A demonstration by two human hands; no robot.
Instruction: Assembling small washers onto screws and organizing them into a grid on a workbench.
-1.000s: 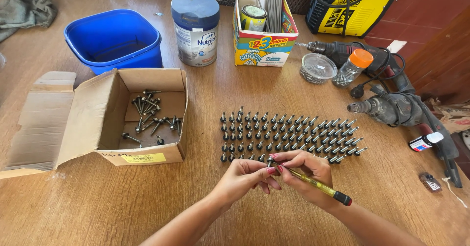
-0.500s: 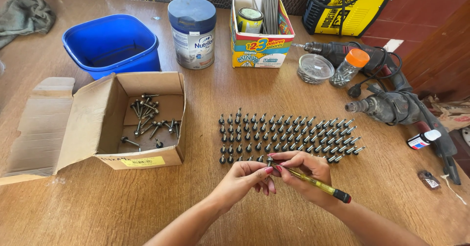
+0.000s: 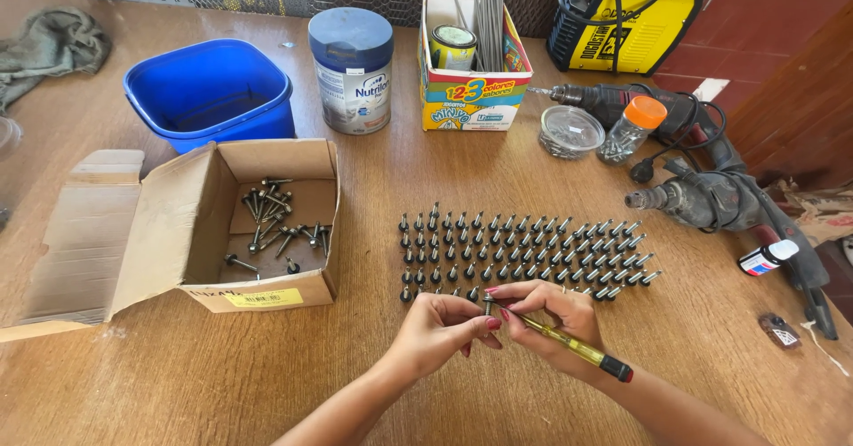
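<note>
- Screw (image 3: 488,303) sits pinched between the fingertips of both hands, just in front of the rows of screws (image 3: 524,255) standing on the wooden worktop (image 3: 222,375).
- Left hand (image 3: 440,326): grip pressed together on the screw.
- Right hand (image 3: 560,317): grip closed around a yellow pen (image 3: 573,348), tip at the screw.
- Behind the rows: a blue bucket (image 3: 209,95), a tin (image 3: 351,68), drills (image 3: 702,193); left of the rows, an open cardboard box (image 3: 213,233).
- Against the earlier frame, hands and screw keep the same place and hold.

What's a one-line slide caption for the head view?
Left hand holds a screw while right hand grips a yellow pen, beside rows of upright screws.
</note>
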